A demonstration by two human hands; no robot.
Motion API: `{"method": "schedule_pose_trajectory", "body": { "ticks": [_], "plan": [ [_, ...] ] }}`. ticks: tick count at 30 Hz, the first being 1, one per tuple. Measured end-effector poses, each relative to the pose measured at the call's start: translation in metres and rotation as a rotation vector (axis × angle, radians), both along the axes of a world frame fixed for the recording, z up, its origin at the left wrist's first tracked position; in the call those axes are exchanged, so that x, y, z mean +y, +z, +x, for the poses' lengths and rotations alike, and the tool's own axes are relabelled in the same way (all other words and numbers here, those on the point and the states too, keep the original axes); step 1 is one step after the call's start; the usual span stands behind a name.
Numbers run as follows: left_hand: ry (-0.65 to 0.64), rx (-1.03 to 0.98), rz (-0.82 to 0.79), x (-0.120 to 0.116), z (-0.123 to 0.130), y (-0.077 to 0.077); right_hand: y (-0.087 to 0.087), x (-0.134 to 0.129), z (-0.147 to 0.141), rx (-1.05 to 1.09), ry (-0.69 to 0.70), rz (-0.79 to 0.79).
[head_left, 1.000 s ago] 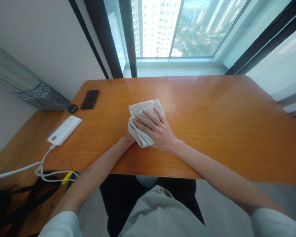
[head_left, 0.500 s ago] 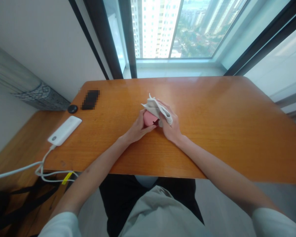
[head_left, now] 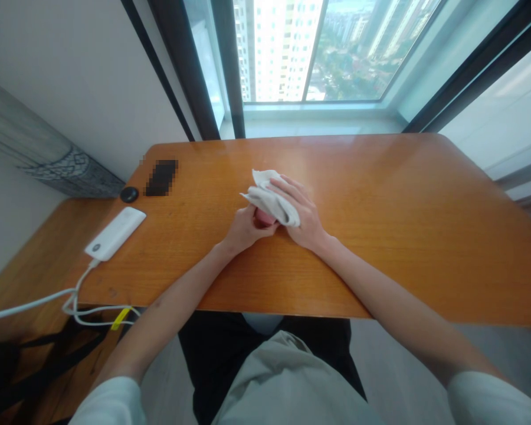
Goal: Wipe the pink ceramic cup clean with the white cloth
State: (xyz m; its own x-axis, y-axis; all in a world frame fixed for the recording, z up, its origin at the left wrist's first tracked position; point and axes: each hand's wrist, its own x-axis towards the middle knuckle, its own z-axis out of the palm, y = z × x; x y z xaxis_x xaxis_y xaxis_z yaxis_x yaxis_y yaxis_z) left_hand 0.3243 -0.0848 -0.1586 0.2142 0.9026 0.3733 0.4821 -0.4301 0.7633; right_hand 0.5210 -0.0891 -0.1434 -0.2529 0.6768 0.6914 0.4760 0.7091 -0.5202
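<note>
My left hand (head_left: 246, 229) is closed around a small pink object (head_left: 264, 218) above the middle of the wooden table. A folded white cloth (head_left: 272, 198) covers most of that object, so its kind cannot be made out. Fingers of my right hand (head_left: 303, 215) lie over the cloth and press it against the pink object from above and the right. Both hands are close together, with the left fingertips near the base of the right hand.
A white power bank (head_left: 116, 234) with a white cable (head_left: 77, 292) lies at the table's left side. Behind it are a round black object (head_left: 129, 194) and a blurred-out dark item (head_left: 161, 177). The wooden table (head_left: 402, 236) reaches to the window (head_left: 310, 53).
The cloth has moved left and spread over the pink object, which now shows less. My right hand has shifted slightly left with the cloth, its fingers stretched further across it.
</note>
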Motion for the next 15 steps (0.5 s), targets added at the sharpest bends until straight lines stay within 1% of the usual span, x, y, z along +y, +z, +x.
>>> {"method": "schedule_pose_trajectory", "body": {
  "ticks": [2, 3, 4, 5, 6, 8, 9, 10, 11, 12, 15],
  "plan": [
    [-0.083, 0.006, -0.016, 0.005, -0.008, 0.000, -0.006, 0.005, 0.002, 0.217, -0.139, -0.148],
    [-0.110, 0.006, -0.021, 0.007, -0.011, 0.000, -0.007, 0.005, 0.001, 0.287, -0.195, -0.201],
    [-0.118, 0.006, -0.026, 0.007, -0.013, -0.001, -0.008, 0.003, 0.000, 0.305, -0.219, -0.212],
    [-0.121, 0.013, -0.039, 0.007, -0.013, -0.002, -0.007, 0.000, -0.002, 0.265, -0.204, -0.181],
    [-0.125, 0.027, -0.060, 0.006, -0.014, -0.003, -0.004, -0.005, -0.003, 0.176, -0.152, -0.113],
    [-0.139, 0.055, -0.102, 0.004, -0.014, -0.005, 0.002, -0.014, -0.006, -0.056, -0.005, 0.042],
    [-0.140, 0.061, -0.113, 0.003, -0.013, -0.006, 0.004, -0.016, -0.006, -0.149, 0.054, 0.083],
    [-0.134, 0.063, -0.114, 0.003, -0.013, -0.006, 0.005, -0.016, -0.006, -0.193, 0.085, 0.094],
    [-0.121, 0.059, -0.109, 0.002, -0.012, -0.005, 0.005, -0.014, -0.005, -0.179, 0.085, 0.073],
    [-0.107, 0.050, -0.097, 0.002, -0.012, -0.004, 0.003, -0.010, -0.003, -0.112, 0.054, 0.029],
    [-0.123, 0.008, -0.059, 0.003, -0.011, 0.002, -0.004, -0.001, -0.003, 0.197, -0.115, -0.133]
  ]
}}
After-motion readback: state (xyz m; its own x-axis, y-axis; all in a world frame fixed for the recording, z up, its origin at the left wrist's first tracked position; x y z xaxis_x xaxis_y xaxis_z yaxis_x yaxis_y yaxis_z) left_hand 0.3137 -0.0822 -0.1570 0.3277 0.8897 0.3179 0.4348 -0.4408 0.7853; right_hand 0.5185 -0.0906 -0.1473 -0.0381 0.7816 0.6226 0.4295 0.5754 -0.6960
